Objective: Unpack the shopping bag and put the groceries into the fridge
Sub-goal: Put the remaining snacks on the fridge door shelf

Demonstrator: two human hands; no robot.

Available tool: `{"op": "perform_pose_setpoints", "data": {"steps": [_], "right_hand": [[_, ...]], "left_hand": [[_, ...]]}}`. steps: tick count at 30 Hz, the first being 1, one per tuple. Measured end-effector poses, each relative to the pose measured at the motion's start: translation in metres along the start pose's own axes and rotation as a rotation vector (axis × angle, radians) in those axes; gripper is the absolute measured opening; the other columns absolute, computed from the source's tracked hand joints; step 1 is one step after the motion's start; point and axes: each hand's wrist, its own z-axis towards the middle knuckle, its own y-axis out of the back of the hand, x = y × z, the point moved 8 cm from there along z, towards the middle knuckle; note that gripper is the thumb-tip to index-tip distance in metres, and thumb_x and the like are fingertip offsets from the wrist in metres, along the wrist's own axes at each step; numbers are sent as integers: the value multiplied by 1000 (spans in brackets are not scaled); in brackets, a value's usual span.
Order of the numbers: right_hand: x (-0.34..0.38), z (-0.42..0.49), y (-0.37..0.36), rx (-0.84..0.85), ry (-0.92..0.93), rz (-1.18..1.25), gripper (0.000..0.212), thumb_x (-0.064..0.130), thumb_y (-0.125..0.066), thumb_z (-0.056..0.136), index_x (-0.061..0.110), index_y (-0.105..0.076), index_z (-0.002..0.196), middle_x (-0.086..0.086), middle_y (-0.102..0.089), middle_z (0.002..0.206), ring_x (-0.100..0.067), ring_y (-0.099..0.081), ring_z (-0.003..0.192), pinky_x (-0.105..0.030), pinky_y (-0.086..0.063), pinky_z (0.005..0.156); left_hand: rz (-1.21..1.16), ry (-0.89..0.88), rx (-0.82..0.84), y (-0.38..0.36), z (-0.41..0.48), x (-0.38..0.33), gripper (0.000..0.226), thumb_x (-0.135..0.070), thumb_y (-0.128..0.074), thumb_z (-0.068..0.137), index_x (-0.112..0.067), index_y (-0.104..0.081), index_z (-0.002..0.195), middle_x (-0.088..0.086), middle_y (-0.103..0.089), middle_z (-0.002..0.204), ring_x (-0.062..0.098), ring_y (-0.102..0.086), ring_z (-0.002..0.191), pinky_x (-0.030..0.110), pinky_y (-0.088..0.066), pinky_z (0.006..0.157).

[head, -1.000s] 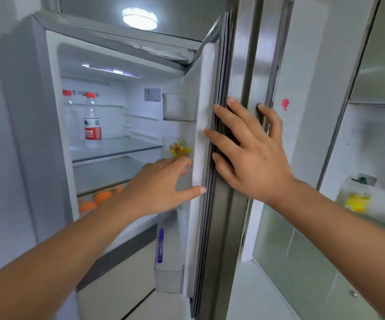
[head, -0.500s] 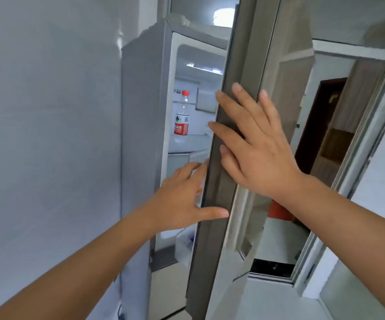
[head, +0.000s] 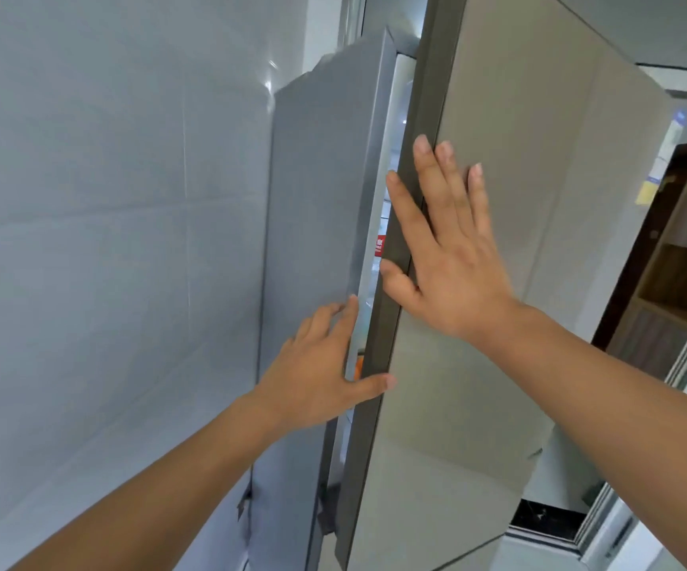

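Fridge door (head: 518, 208) centre, long axis vert., edge facing near, narrow gap to fridge body (head: 313, 199) at left. R hand (head: 453, 257) flat on door, fingers straight; L hand (head: 325, 377) loose at gap, thumb touching edge.

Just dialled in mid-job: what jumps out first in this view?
Two bare hands on the tall grey-beige fridge door, centre frame: the right hand lies flat on its front, the left hand lower, thumb on the door's dark edge. Between door and grey fridge cabinet a narrow lit gap shows a red label.
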Motion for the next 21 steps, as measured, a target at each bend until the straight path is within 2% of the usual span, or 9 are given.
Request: {"op": "perform_pose_setpoints", "data": {"steps": [5,8,12,17,21], "right_hand": [[5,13,-32,46,3,-19,81,31,-58,85,3,-29,155,-23,-10,165,-40,-3,153,-65,-5,120],[9,20,-49,52,-5,-43,80,28,-57,85,4,-28,156,-22,-9,165,-39,-3,153,-65,-5,120],[11,24,-56,-19,-10,-40,76,22,-58,82,4,-37,153,-22,-18,164,-41,-10,152,-67,-8,119],[12,24,-57,-66,0,-28,72,21,-58,80,4,-45,148,-22,-23,162,-43,-15,151,-68,-10,117],[13,24,-57,-77,2,-34,70,20,-57,79,5,-47,147,-22,-24,161,-43,-17,151,-68,-10,117]], "left_hand": [[-55,54,-3,-6,14,22,115,-79,-52,79,-25,11,158,-7,-5,164,17,-14,150,44,-28,120],[-156,98,19,-7,20,35,113,-72,-57,83,-24,12,159,-11,-1,165,11,-9,152,27,-18,119],[-189,86,81,-12,30,38,110,-66,-60,87,-23,12,159,-10,2,167,5,-5,152,18,-10,116],[-216,69,93,-16,36,36,104,-55,-62,90,-22,8,159,-11,-5,167,3,-12,150,13,-13,112],[-218,87,99,-15,36,37,102,-52,-64,90,-25,5,160,-13,-22,163,3,-30,144,9,-24,106]]}}
